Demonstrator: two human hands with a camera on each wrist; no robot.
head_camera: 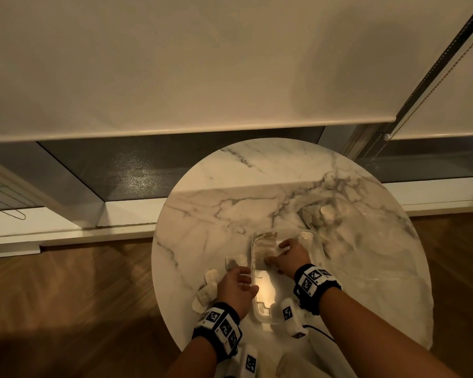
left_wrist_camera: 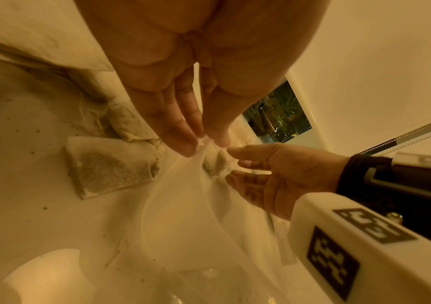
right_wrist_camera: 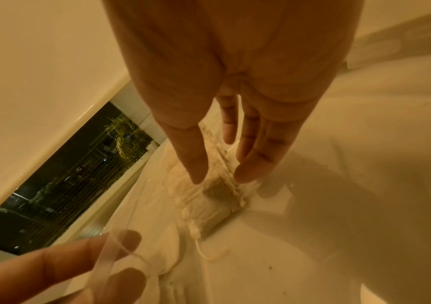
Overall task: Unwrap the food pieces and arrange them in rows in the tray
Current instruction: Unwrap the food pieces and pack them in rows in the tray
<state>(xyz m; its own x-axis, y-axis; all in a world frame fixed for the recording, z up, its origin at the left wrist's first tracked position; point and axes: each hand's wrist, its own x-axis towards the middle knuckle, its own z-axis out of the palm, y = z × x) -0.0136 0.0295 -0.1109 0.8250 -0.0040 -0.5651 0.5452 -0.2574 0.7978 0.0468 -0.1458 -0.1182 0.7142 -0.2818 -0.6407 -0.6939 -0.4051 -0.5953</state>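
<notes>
From my remote seat I see the round marble table [head_camera: 257, 203] with wood floor [head_camera: 66, 296] off its 9 o'clock edge and a lowered roller blind [head_camera: 175, 64] beyond 12 o'clock; the far half of the tabletop is bare marble, so there is open room from about 10 to 1 o'clock

At roughly 8 o'clock on the table a cluster of pale food pieces [head_camera: 206, 290] lies close to the rim, and the left wrist view shows one as a flat square sachet [left_wrist_camera: 110, 170] with a dark grainy fill, specks scattered around it. My left hand [head_camera: 236, 286] sits just right of that cluster, its fingers [left_wrist_camera: 180, 131] nearly straight, their tips touching the near left wall of the clear plastic tray [head_camera: 260, 309]; it grips nothing

The tray runs lengthwise toward 12 o'clock in the near middle of the table, transparent with a thin rim. Along its left side a row of pale sachets [head_camera: 262, 249] lies end to end, strings trailing. My right hand [head_camera: 290, 256] reaches into the tray, fingers [right_wrist_camera: 256, 164] extended and spread, tips on or just above a sachet [right_wrist_camera: 217, 197]; I cannot tell whether they touch it

Toward 2 o'clock a crumpled pile of wrappers [head_camera: 322, 216] lies beside the tray's far right corner
</notes>
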